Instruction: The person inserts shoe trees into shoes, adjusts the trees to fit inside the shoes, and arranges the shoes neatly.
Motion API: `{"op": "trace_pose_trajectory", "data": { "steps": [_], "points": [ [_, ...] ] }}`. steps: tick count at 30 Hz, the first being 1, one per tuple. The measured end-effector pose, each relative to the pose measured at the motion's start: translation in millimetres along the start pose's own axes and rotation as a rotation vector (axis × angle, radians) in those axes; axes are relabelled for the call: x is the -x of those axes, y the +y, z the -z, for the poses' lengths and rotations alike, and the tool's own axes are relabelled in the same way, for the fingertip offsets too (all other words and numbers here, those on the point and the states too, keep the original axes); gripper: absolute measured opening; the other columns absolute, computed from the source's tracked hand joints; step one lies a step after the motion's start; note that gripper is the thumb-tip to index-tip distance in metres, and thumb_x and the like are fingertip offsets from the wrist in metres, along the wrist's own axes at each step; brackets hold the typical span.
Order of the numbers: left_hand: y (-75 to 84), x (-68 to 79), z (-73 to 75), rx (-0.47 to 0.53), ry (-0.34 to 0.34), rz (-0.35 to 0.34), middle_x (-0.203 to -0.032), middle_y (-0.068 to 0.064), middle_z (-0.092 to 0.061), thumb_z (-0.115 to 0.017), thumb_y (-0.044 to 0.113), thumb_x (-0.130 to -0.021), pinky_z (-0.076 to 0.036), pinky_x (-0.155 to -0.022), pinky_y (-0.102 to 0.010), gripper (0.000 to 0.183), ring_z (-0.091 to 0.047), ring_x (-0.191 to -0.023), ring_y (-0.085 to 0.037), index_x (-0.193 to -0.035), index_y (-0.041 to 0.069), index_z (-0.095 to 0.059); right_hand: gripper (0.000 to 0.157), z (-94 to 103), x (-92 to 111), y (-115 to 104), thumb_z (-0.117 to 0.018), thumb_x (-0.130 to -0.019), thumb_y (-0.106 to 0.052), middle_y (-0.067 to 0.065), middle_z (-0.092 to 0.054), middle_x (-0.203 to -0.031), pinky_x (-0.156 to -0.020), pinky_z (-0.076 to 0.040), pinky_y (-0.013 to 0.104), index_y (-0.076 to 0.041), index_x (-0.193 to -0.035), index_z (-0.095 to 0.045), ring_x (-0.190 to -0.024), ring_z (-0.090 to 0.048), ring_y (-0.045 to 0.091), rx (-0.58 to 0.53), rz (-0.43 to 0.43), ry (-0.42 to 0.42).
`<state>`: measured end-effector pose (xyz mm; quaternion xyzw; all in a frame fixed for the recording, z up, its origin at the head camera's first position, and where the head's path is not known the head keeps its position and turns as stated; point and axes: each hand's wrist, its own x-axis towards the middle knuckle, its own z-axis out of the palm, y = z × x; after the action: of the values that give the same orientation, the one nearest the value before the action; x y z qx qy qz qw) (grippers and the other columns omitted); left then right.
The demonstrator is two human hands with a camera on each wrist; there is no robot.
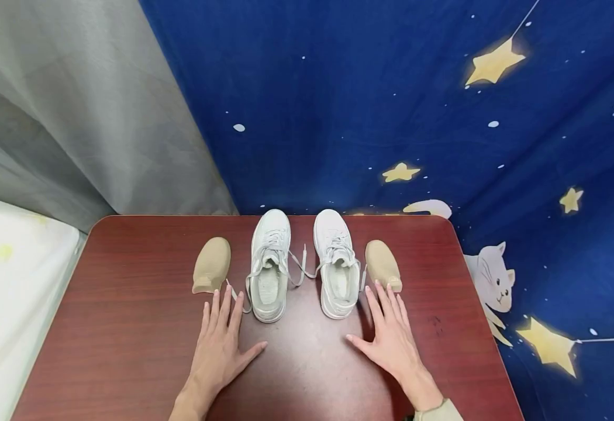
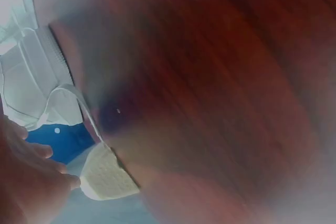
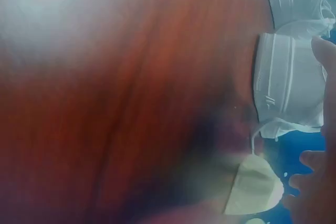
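Two white lace-up sneakers stand side by side at the table's far edge, toes pointing away: the left sneaker (image 1: 271, 266) and the right sneaker (image 1: 335, 263). Their laces hang loose, some lying on the tabletop. Outside each lies a beige molded shoe insert, one at left (image 1: 212, 264) and one at right (image 1: 383, 264). My left hand (image 1: 220, 345) is spread with straight fingers, its fingertips just short of the left insert. My right hand (image 1: 391, 339) is spread too, fingertips overlapping the near end of the right insert in the head view. Neither hand holds anything.
The reddish-brown wooden table (image 1: 128, 327) has rounded far corners. Behind it hang a grey curtain (image 1: 91, 117) and a blue curtain (image 1: 338, 117) with stars and a cat. Something white (image 1: 12, 292) with yellow marks lies beyond the left edge.
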<state>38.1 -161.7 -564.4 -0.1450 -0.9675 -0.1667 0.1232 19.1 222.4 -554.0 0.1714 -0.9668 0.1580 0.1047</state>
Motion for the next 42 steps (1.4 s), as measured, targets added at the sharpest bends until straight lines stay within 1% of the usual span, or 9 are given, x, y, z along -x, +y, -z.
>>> {"op": "trace_pose_trajectory", "data": {
  "steps": [5, 9, 14, 17, 21, 25, 31, 36, 42],
  "points": [
    [3.1, -9.8, 2.7, 0.037, 0.012, -0.009, -0.160, -0.025, -0.021, -0.063, 0.075, -0.074, -0.018, -0.113, -0.064, 0.112, -0.015, -0.148, -0.043, -0.155, 0.004, -0.030, 0.107, 11.6, -13.5, 13.3, -0.069, -0.072, -0.071, 0.018, -0.032, -0.158, -0.115, -0.019, 0.058, -0.012, -0.155, -0.035, -0.144, -0.026, 0.043, 0.021, 0.035, -0.006],
    [6.2, -12.8, 4.1, 0.048, 0.024, -0.007, -0.159, -0.026, -0.023, -0.066, 0.073, -0.074, -0.019, -0.112, -0.065, 0.112, -0.017, -0.148, -0.044, -0.156, 0.006, -0.029, 0.106, 18.0, -19.2, 21.7, -0.067, -0.073, -0.072, 0.017, -0.031, -0.158, -0.117, -0.014, 0.055, -0.013, -0.155, -0.035, -0.144, -0.027, 0.042, 0.032, 0.050, -0.021],
    [7.7, -13.8, 6.1, 0.050, 0.033, -0.018, -0.161, -0.025, -0.020, -0.054, 0.080, -0.079, -0.018, -0.112, -0.066, 0.110, -0.020, -0.146, -0.048, -0.156, 0.006, -0.029, 0.104, 17.7, -19.2, 23.7, -0.066, -0.074, -0.072, 0.016, -0.031, -0.158, -0.119, -0.009, 0.050, -0.013, -0.154, -0.036, -0.143, -0.029, 0.042, 0.027, 0.047, -0.024],
    [9.8, -17.0, 6.8, 0.049, 0.038, -0.035, -0.162, -0.024, -0.018, -0.048, 0.083, -0.080, -0.018, -0.112, -0.066, 0.110, -0.018, -0.145, -0.049, -0.155, 0.004, -0.031, 0.105, 16.8, -19.9, 24.4, -0.070, -0.072, -0.070, 0.017, -0.033, -0.157, -0.118, -0.012, 0.053, -0.011, -0.153, -0.038, -0.142, -0.031, 0.043, 0.016, 0.054, -0.003],
    [14.2, -24.7, 8.7, 0.058, 0.036, -0.042, -0.161, -0.023, -0.020, -0.052, 0.081, -0.079, -0.017, -0.113, -0.065, 0.113, -0.016, -0.147, -0.046, -0.155, 0.000, -0.029, 0.105, 17.5, -22.3, 24.9, -0.072, -0.071, -0.068, 0.018, -0.035, -0.156, -0.116, -0.017, 0.055, -0.011, -0.153, -0.039, -0.141, -0.032, 0.043, 0.008, 0.057, 0.005],
    [20.6, -33.4, 11.7, 0.080, 0.022, -0.062, -0.161, -0.022, -0.020, -0.063, 0.075, -0.076, -0.015, -0.114, -0.064, 0.115, -0.011, -0.149, -0.043, -0.155, -0.001, -0.026, 0.104, 18.6, -24.2, 27.2, -0.073, -0.071, -0.066, 0.018, -0.035, -0.156, -0.117, -0.015, 0.053, -0.011, -0.152, -0.039, -0.141, -0.032, 0.042, 0.010, 0.053, -0.003],
    [31.8, -45.8, 13.3, 0.107, 0.021, -0.094, -0.162, -0.020, -0.021, -0.076, 0.064, -0.069, -0.018, -0.113, -0.064, 0.117, -0.014, -0.148, -0.045, -0.155, 0.002, -0.027, 0.102, 20.1, -28.0, 33.7, -0.070, -0.073, -0.065, 0.016, -0.033, -0.157, -0.115, -0.018, 0.056, -0.012, -0.154, -0.037, -0.143, -0.030, 0.041, 0.010, 0.023, -0.015],
    [40.3, -50.9, 11.3, 0.122, 0.005, -0.092, -0.163, -0.018, -0.020, -0.075, 0.064, -0.070, -0.017, -0.115, -0.062, 0.115, -0.014, -0.148, -0.044, -0.156, 0.005, -0.027, 0.102, 18.5, -29.7, 38.8, -0.071, -0.073, -0.064, 0.016, -0.032, -0.157, -0.112, -0.022, 0.060, -0.010, -0.153, -0.037, -0.143, -0.030, 0.042, 0.010, 0.014, -0.004],
    [43.3, -49.8, 9.9, 0.108, 0.014, -0.083, -0.162, -0.017, -0.022, -0.073, 0.066, -0.071, -0.018, -0.114, -0.064, 0.113, -0.019, -0.146, -0.046, -0.156, 0.006, -0.029, 0.103, 13.9, -32.0, 41.2, -0.077, -0.071, -0.060, 0.018, -0.034, -0.156, -0.112, -0.021, 0.061, -0.007, -0.151, -0.041, -0.141, -0.032, 0.044, -0.016, 0.005, 0.011]
  ]
}}
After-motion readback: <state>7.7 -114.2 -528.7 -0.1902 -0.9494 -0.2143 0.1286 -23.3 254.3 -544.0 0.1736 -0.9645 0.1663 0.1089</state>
